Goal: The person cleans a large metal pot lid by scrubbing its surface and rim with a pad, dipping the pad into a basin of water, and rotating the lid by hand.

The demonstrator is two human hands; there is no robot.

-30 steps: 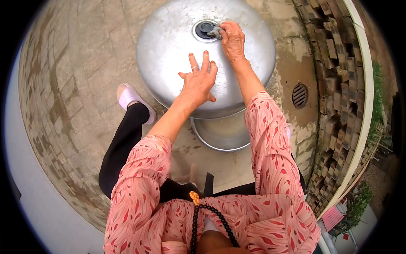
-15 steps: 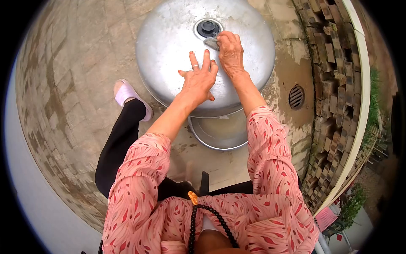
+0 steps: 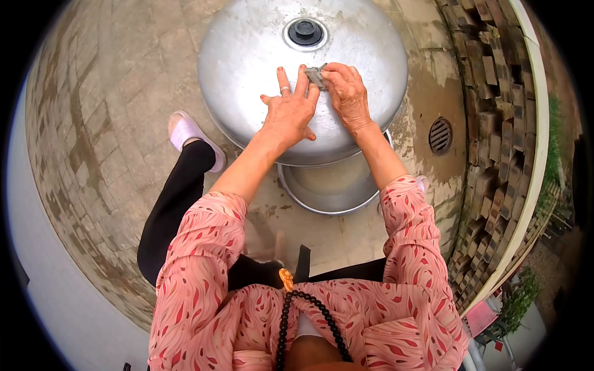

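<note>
My right hand (image 3: 348, 96) pinches a gray scrubbing pad (image 3: 315, 76) on the big, round metal lid (image 3: 362, 37), on my side of its black knob (image 3: 305, 31). My left hand (image 3: 289, 117) lies on the lid too, fingers spread apart. A metal basin (image 3: 331, 185) peeks out underneath. The paved floor (image 3: 124, 74) has damp patches. On my right are a drain grate (image 3: 440, 136) and stacked bricks (image 3: 495, 130).

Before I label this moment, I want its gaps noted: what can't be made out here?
All in the head view:
Domed metal lid: far rim, cut off by the top edge.
Metal basin: far part, hidden by the lid.
Grey wad: gripped end, covered by the right hand.
Left hand: palm, hidden by the hand's back.
</note>
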